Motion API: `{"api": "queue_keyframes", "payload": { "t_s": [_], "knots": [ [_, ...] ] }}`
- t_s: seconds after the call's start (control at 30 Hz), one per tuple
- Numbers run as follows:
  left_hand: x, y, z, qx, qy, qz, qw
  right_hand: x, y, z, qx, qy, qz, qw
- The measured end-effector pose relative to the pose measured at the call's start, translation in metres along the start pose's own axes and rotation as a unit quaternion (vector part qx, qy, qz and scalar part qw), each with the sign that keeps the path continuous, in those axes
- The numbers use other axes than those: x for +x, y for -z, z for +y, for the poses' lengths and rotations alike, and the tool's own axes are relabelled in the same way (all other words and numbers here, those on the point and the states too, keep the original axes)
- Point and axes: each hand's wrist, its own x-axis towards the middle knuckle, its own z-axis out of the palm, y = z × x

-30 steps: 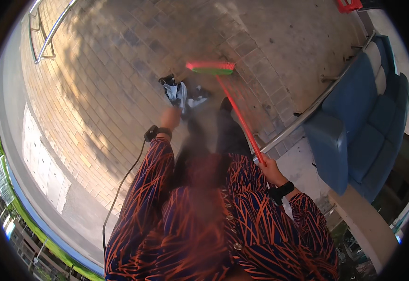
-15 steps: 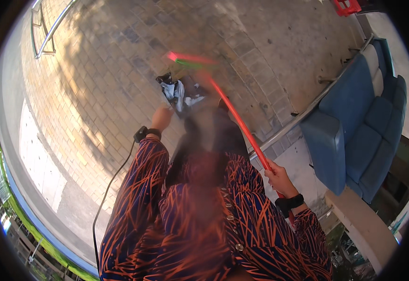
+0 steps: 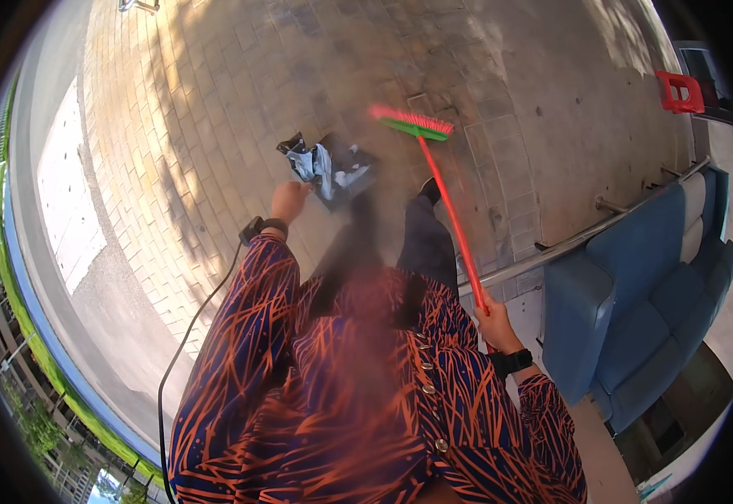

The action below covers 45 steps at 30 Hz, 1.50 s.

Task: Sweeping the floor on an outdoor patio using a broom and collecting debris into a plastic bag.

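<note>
My right hand (image 3: 498,326) is closed around the red handle of a broom (image 3: 445,189). Its green head with red bristles faces away from me, over the paving ahead. My left hand (image 3: 289,202) has its fingers curled at the near left edge of a dark dustpan (image 3: 333,197); the handle itself is hard to make out. Crumpled black plastic (image 3: 291,144) and light blue and white scraps (image 3: 324,168) lie in the dustpan. A blurred dark patch covers part of my lower body and the pan's near side.
Brick paving (image 3: 207,126) spreads ahead, with a road at the left. At the right, a blue sofa (image 3: 580,315) stands behind a low metal rail (image 3: 568,249). A red plastic stool or crate (image 3: 680,92) is at the far right. A black cable (image 3: 183,336) runs from my left wrist.
The broom head has swung right, away from the dustpan. The dustpan has stayed close to my left hand while the paving and sofa shifted in view. My right foot now shows beside the broom handle.
</note>
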Motion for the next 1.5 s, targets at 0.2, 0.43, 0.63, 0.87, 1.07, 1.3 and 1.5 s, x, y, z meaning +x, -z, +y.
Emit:
{"api": "queue_keyframes", "payload": {
  "t_s": [0.2, 0.43, 0.63, 0.87, 1.07, 1.3, 1.5],
  "knots": [
    [-0.016, -0.008, -0.038, -0.012, 0.014, 0.027, 0.999, -0.022, 0.012, -0.060, 0.185, -0.084, -0.172, 0.964],
    [-0.043, -0.016, -0.076, -0.042, 0.082, 0.018, 0.996, 0.003, 0.026, -0.122, 0.145, -0.066, -0.164, 0.974],
    [-0.052, -0.020, -0.086, -0.091, 0.156, 0.032, 0.983, 0.172, 0.004, -0.097, -0.181, 0.348, 0.071, 0.917],
    [-0.057, -0.015, -0.091, -0.076, 0.178, 0.055, 0.980, 0.202, -0.045, -0.114, -0.300, 0.235, 0.067, 0.922],
    [-0.067, -0.015, -0.115, -0.066, 0.173, 0.065, 0.981, 0.088, -0.045, -0.106, -0.043, 0.059, -0.216, 0.974],
    [-0.059, -0.011, -0.106, -0.067, 0.188, 0.036, 0.979, 0.002, -0.016, -0.136, 0.055, -0.015, -0.230, 0.971],
    [-0.069, -0.005, -0.102, -0.093, 0.180, 0.058, 0.978, 0.098, -0.046, -0.106, -0.190, 0.271, -0.086, 0.940]
  ]
}}
